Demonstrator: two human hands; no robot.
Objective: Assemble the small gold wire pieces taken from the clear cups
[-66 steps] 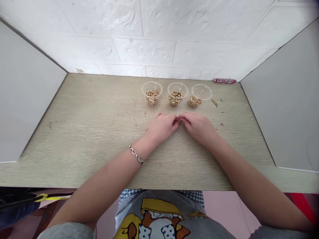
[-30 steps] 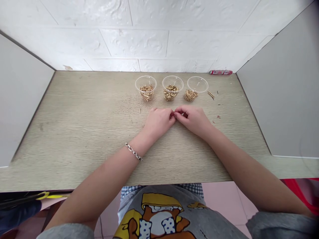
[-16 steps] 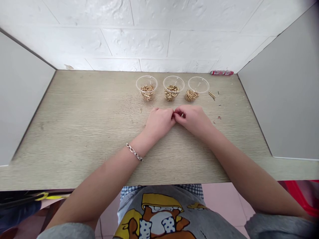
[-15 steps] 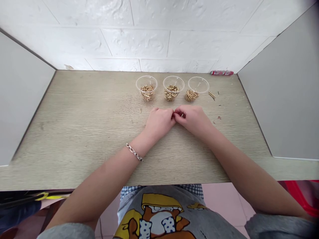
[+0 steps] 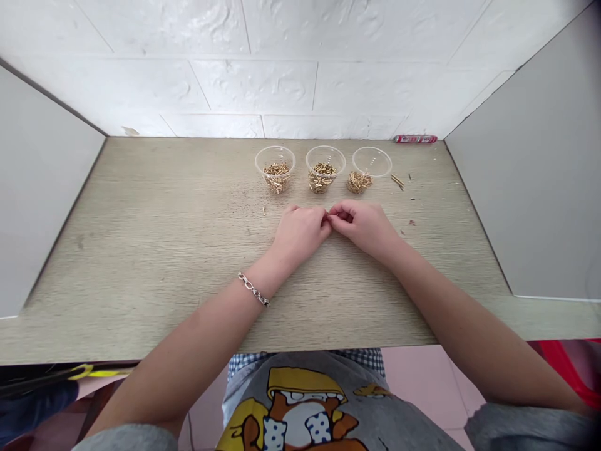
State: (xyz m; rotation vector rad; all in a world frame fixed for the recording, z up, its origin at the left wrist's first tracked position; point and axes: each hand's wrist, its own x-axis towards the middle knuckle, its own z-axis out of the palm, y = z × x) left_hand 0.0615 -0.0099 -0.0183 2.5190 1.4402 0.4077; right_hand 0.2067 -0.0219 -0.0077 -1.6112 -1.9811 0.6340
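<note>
My left hand (image 5: 303,230) and my right hand (image 5: 364,227) meet fingertip to fingertip above the table, in front of the cups. Both are closed in a pinch, and whatever sits between the fingertips is too small and hidden to make out. Behind them stand a left clear plastic cup (image 5: 275,150), a middle clear plastic cup (image 5: 325,150) and a right clear plastic cup (image 5: 372,151), each holding many small gold-coloured metal pins. The right cup looks tilted, with the lowest fill. One loose gold pin (image 5: 263,212) lies left of my left hand.
Several longer gold pins (image 5: 397,181) lie right of the cups, with dark specks around. A red and silver tube (image 5: 416,139) rests against the white wall (image 5: 282,84). Grey panels border the wooden table (image 5: 154,250) at left (image 5: 37,188) and right (image 5: 526,181).
The fingers of my right hand have shifted slightly at the pinch, while my left hand stays nearly still. The whole view has moved a little.
</note>
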